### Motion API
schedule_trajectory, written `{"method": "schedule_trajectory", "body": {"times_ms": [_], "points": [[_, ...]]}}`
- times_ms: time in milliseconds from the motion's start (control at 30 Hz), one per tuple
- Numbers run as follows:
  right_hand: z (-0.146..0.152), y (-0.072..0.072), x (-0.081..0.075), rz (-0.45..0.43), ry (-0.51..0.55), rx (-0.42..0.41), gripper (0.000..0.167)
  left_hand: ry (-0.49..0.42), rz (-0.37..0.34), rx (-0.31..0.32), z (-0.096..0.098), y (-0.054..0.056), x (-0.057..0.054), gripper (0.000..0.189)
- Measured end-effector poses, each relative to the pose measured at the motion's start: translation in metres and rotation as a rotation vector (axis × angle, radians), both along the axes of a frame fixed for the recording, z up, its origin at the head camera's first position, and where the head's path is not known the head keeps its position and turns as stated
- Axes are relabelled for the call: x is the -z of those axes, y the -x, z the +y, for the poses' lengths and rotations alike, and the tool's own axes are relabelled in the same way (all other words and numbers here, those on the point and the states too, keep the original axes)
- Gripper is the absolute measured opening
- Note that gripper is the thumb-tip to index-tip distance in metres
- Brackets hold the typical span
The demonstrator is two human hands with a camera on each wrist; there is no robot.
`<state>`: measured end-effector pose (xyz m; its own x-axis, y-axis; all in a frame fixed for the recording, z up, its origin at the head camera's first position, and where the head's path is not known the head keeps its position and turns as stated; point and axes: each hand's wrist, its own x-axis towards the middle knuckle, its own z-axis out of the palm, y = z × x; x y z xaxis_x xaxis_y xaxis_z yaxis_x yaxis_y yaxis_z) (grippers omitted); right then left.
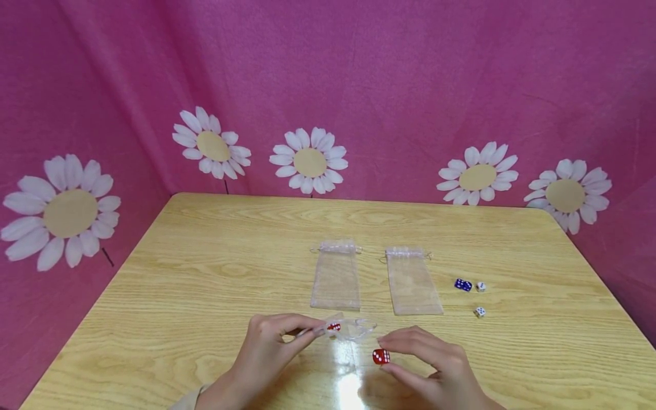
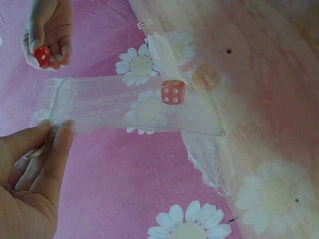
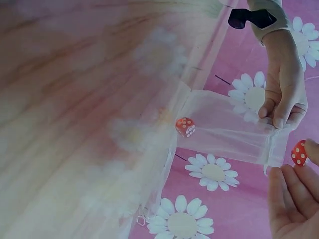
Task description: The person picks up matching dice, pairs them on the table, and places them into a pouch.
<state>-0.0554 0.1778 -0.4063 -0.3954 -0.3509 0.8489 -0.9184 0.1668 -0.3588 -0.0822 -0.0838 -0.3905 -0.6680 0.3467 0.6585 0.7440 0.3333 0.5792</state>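
My left hand (image 1: pixel 269 344) pinches the rim of a sheer pale drawstring organza bag (image 2: pixel 109 104), which hangs toward the table. Through the mesh at its bottom shows a red die (image 2: pixel 173 93) with white dots. Close to the bag's mouth, on its right, my right hand (image 1: pixel 441 361) holds a second red die (image 1: pixel 381 357) between thumb and fingertips. That die is outside the bag, and a small gap separates it from the rim in the right wrist view.
Two more sheer bags lie flat on the wooden table (image 1: pixel 215 250), a left bag (image 1: pixel 335 282) and a right bag (image 1: pixel 414 287). Right of them are blue dice (image 1: pixel 463 285), a white die (image 1: pixel 480 287) and a nearer white die (image 1: pixel 480 312). Pink flowered cloth (image 1: pixel 384 102) surrounds the table.
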Motion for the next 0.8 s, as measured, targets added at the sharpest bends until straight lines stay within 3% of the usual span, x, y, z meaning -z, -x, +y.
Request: {"method": "schedule_trajectory", "body": {"times_ms": [200,633,800], "points": [[-0.002,0.004,-0.009,0.034,0.056,-0.014,0.019,0.003,-0.017,0.009,0.0,0.0,-0.001,0.015],[-0.016,0.012,-0.022,0.093,0.043,-0.022,0.02,0.0,-0.012,0.009,0.001,-0.002,0.0,0.013],[-0.021,0.015,-0.022,0.084,0.007,0.01,0.02,0.001,-0.025,0.017,0.001,-0.003,-0.001,0.013]]}}
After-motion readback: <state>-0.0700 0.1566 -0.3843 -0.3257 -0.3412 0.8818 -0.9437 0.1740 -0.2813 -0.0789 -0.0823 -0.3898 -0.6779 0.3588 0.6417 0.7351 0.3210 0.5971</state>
